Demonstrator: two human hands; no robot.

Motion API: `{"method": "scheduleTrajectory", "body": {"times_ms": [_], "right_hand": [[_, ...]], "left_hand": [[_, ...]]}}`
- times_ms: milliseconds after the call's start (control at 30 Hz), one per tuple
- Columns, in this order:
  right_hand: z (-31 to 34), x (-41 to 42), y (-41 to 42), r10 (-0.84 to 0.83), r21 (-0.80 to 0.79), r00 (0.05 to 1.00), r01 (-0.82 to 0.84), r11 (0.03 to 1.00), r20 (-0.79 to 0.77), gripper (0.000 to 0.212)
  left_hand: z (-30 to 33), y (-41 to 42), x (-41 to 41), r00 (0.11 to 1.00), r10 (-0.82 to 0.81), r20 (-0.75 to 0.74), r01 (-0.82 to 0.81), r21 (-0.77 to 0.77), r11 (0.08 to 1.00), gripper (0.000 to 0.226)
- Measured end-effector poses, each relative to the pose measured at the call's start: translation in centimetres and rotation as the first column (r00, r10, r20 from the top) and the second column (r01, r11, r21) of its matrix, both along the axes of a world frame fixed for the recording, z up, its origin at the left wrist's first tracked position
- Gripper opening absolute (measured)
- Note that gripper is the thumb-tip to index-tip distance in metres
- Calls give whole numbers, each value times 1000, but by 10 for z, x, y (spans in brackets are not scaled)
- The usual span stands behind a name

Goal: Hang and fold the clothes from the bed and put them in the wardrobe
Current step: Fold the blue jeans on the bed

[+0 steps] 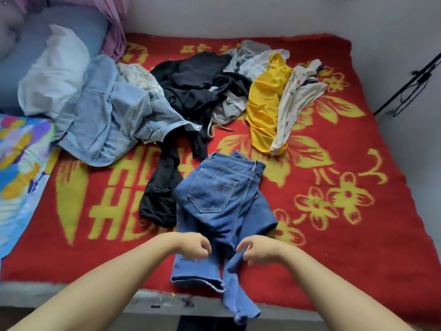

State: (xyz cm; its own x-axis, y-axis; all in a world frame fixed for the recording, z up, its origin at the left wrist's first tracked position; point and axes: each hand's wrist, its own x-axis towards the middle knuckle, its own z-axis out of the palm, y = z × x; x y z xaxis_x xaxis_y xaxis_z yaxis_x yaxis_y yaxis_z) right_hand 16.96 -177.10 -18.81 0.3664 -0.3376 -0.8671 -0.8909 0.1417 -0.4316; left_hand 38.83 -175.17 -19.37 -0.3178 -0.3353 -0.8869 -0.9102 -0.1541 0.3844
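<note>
Red and yellow, the flowered blanket (358, 144) covers the whole bed and gives you a flat, soft surface to fold on, with pale walls closing in behind and a black stand (415, 77) leaning at the far right. Your left hand (193, 246) and right hand (259, 252) hover just above the blue jeans (214, 194), fingers loosely curled; neither grip has hold of the denim as far as you can tell, though the right fingertips sit very near a fold. The jeans lie directly under and beyond your grip, waistband away from you, one leg end trailing over the bed edge toward you. To fold them well, you probably want to pull that trailing leg back up, lay leg on leg, smooth the seams flat, then fold hem to waistband. Beyond the grip, well apart, wait the black garment (191, 84), the yellow top (265, 103) and a cream piece (296, 101); off to the left lies the light denim shirt (112, 115) against the pillows (52, 70).
</note>
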Motion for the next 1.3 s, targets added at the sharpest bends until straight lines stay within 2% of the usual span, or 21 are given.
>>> {"method": "scheduleTrajectory", "body": {"times_ms": [67,133,300,400,467,533,567,633,700,767,833,867,933,967,1067,1100,1167,1200,1233,1267,1300], "right_hand": [[-13,-14,-18,-107,-186,994,102,977,-17,36],[-26,-23,-42,-156,-300,987,137,944,-40,36],[-62,-21,-111,-204,-416,977,160,895,-64,42],[-90,-11,-163,-262,-491,965,232,840,7,47],[-111,-3,-197,-314,-546,948,288,786,49,51],[-132,1,-220,-351,-576,936,294,763,13,63],[-142,3,-228,-351,-583,936,271,766,-27,69],[-158,1,-234,-313,-607,942,177,775,-124,75],[-167,-2,-232,-237,-656,942,25,755,-238,67],[-169,-4,-224,-132,-667,934,-134,733,-333,52],[-164,-6,-216,-53,-626,933,-195,755,-356,44],[-156,-7,-215,-63,-599,942,-157,785,-328,41],[-139,-9,-220,-211,-541,950,55,839,-229,36],[-133,-9,-225,-313,-527,935,182,830,-169,32],[-123,0,-241,-550,-566,833,423,708,-66,23],[-120,8,-245,-607,-565,793,482,669,-42,33],[-113,31,-250,-681,-442,732,605,663,-18,79],[-110,43,-249,-643,-370,763,580,726,-67,98],[-106,55,-244,-529,-331,834,461,824,-155,104],[-102,66,-237,-397,-304,883,318,898,-248,96],[-98,74,-229,-279,-290,900,184,939,-335,78]], "left_hand": [[-10,-22,-1,994,113,-11,-113,-177,978,37],[-19,-50,-2,985,173,-9,-168,-298,940,35],[-53,-128,-11,994,106,13,-89,-442,892,36],[-90,-184,-22,998,61,30,-37,-515,857,40],[-117,-220,-29,997,44,56,-2,-601,799,47],[-142,-247,-35,996,38,76,27,-707,707,54],[-154,-259,-37,995,21,100,59,-735,676,58],[-173,-280,-34,978,-65,197,187,-701,688,71],[-180,-299,-25,923,-196,332,369,-616,696,88],[-170,-313,-13,865,-295,405,482,-512,711,98],[-147,-314,-8,840,-369,398,525,-427,736,82],[-134,-308,-8,836,-389,387,535,-420,733,69],[-110,-282,-13,832,-381,402,546,-477,688,48],[-100,-263,-16,845,-350,404,528,-523,669,39],[-76,-200,-24,900,-301,315,435,-605,667,25],[-68,-180,-26,909,-322,265,417,-617,668,23],[-54,-145,-27,922,-358,148,368,-623,690,17],[-47,-130,-26,937,-338,83,315,-612,725,15],[-41,-117,-23,957,-290,15,243,-585,773,13],[-35,-107,-19,974,-223,-40,165,-549,819,10],[-30,-99,-12,986,-145,-84,84,-504,860,9]]}}
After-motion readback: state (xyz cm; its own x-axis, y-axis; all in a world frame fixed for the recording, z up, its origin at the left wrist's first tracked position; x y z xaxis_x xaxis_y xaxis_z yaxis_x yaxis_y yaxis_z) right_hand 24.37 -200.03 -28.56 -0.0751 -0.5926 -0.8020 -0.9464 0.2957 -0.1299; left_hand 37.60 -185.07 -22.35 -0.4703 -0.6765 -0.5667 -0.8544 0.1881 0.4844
